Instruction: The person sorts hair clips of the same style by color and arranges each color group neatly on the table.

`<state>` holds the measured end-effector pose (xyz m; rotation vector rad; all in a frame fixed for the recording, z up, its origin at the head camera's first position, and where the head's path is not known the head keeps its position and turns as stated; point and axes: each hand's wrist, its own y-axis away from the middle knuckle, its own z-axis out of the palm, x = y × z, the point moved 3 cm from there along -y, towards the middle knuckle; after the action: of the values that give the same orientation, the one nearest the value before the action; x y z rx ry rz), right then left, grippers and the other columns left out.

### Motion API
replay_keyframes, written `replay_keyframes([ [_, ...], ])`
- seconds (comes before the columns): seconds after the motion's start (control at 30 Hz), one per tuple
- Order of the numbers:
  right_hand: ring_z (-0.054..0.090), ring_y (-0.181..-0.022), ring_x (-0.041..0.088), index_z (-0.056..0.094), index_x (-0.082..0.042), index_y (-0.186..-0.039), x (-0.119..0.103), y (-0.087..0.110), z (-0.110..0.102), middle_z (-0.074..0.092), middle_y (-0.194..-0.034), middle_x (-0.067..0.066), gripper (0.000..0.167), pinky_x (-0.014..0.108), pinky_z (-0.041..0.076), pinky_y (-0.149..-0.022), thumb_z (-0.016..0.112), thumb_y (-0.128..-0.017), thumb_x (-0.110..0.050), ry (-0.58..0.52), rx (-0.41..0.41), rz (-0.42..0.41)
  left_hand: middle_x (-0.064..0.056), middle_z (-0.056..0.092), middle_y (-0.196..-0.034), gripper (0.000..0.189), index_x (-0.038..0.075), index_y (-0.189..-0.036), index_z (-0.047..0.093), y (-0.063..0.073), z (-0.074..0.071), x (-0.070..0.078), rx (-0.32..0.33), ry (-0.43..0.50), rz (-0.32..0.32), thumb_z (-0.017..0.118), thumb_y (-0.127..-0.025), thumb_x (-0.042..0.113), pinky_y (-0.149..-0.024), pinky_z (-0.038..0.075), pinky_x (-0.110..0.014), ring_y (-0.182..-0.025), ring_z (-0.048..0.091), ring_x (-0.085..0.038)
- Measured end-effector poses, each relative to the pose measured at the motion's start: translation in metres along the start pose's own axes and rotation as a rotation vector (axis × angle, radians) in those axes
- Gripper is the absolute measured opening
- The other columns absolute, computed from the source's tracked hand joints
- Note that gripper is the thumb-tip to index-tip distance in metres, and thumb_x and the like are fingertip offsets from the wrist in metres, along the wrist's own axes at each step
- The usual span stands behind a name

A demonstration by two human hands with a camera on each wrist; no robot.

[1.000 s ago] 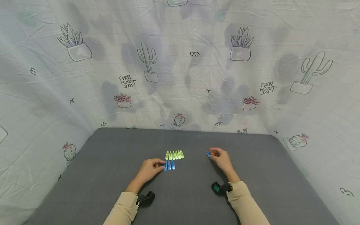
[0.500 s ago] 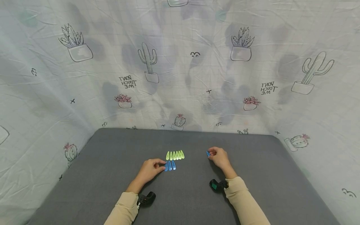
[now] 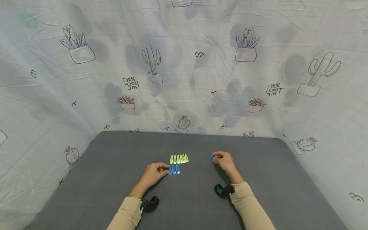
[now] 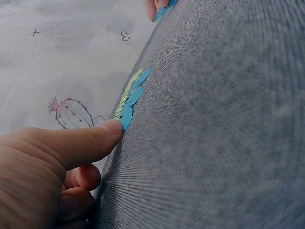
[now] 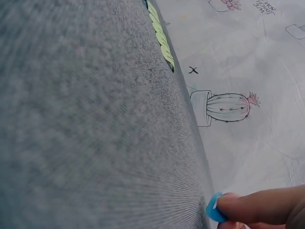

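In the head view, three blue hair clips (image 3: 173, 169) lie side by side on the grey table, just below a row of several yellow-green hair clips (image 3: 179, 159). My left hand (image 3: 153, 174) is at the leftmost blue clip, thumb and index finger pinching its ends; the left wrist view shows the thumb tip on that blue clip (image 4: 126, 117). Off to the right, my right hand (image 3: 226, 162) pinches another blue hair clip (image 3: 212, 157) between thumb and fingers. This clip (image 5: 215, 208) also shows in the right wrist view, partly covered by the fingertips.
The grey cloth-covered table (image 3: 192, 204) extends around both hands. Behind it hangs a pale curtain (image 3: 184, 70) printed with cacti, which also encloses the left and right sides. Each wrist wears a black camera mount (image 3: 150, 203).
The right hand has shifted very slightly, still pinching its blue clip. The left hand stays at the leftmost blue clip, and the rows of clips keep their places.
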<state>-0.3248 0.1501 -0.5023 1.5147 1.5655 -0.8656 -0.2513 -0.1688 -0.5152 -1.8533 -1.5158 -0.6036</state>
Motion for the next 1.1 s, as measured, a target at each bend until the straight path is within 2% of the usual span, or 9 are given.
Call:
replay_keyframes([
  [0.2, 0.055, -0.079, 0.012, 0.064, 0.004, -0.114, 0.004, 0.001, 0.001, 0.061, -0.092, 0.008, 0.031, 0.025, 0.046, -0.069, 0.062, -0.083, 0.006, -0.167, -0.025, 0.011, 0.008, 0.048, -0.058, 0.015, 0.015, -0.094, 0.075, 0.000, 0.000, -0.001, 0.001, 0.002, -0.003, 0.076, -0.079, 0.017, -0.050, 0.033, -0.021, -0.050, 0.037, -0.004],
  [0.43, 0.056, -0.079, 0.012, 0.060, 0.006, -0.118, -0.001, 0.006, 0.006, 0.059, -0.092, 0.007, 0.033, 0.023, 0.048, -0.072, 0.061, -0.085, 0.005, -0.306, -0.123, 0.039, 0.007, 0.048, -0.058, 0.015, 0.015, -0.094, 0.075, 0.000, -0.001, 0.001, -0.004, 0.002, 0.000, 0.076, -0.079, 0.017, -0.050, 0.033, -0.021, -0.050, 0.037, -0.004],
  [0.57, 0.055, -0.075, 0.011, 0.059, 0.009, -0.117, -0.006, 0.009, 0.010, 0.059, -0.090, 0.010, 0.034, 0.022, 0.048, -0.069, 0.061, -0.083, 0.006, -0.327, -0.153, 0.022, 0.008, 0.048, -0.058, 0.015, 0.015, -0.095, 0.075, 0.000, 0.000, 0.001, -0.006, -0.001, 0.004, 0.076, -0.079, 0.017, -0.050, 0.033, -0.021, -0.050, 0.037, -0.004],
  [0.77, 0.055, -0.071, 0.010, 0.058, 0.010, -0.115, -0.012, 0.014, 0.022, 0.058, -0.085, 0.006, 0.034, 0.022, 0.047, -0.066, 0.062, -0.082, 0.007, -0.334, -0.191, -0.005, 0.008, 0.048, -0.058, 0.015, 0.015, -0.094, 0.075, 0.000, -0.001, 0.001, -0.005, -0.001, 0.004, 0.076, -0.079, 0.017, -0.050, 0.033, -0.021, -0.049, 0.037, -0.004],
  [1.0, 0.055, -0.071, 0.011, 0.059, 0.010, -0.112, -0.025, 0.020, 0.041, 0.059, -0.085, 0.010, 0.030, 0.026, 0.047, -0.067, 0.062, -0.082, 0.006, -0.264, -0.253, -0.054, 0.008, 0.048, -0.057, 0.015, 0.015, -0.094, 0.075, 0.001, -0.001, 0.002, -0.002, -0.005, -0.001, 0.076, -0.079, 0.017, -0.050, 0.033, -0.021, -0.049, 0.037, -0.004],
  [1.1, 0.055, -0.072, 0.012, 0.059, 0.011, -0.110, -0.037, 0.027, 0.047, 0.060, -0.086, 0.013, 0.028, 0.031, 0.049, -0.070, 0.061, -0.083, 0.007, -0.231, -0.276, -0.077, 0.008, 0.047, -0.057, 0.015, 0.015, -0.095, 0.075, 0.001, -0.002, 0.003, -0.003, -0.006, -0.002, 0.076, -0.079, 0.017, -0.050, 0.032, -0.021, -0.049, 0.037, -0.004],
])
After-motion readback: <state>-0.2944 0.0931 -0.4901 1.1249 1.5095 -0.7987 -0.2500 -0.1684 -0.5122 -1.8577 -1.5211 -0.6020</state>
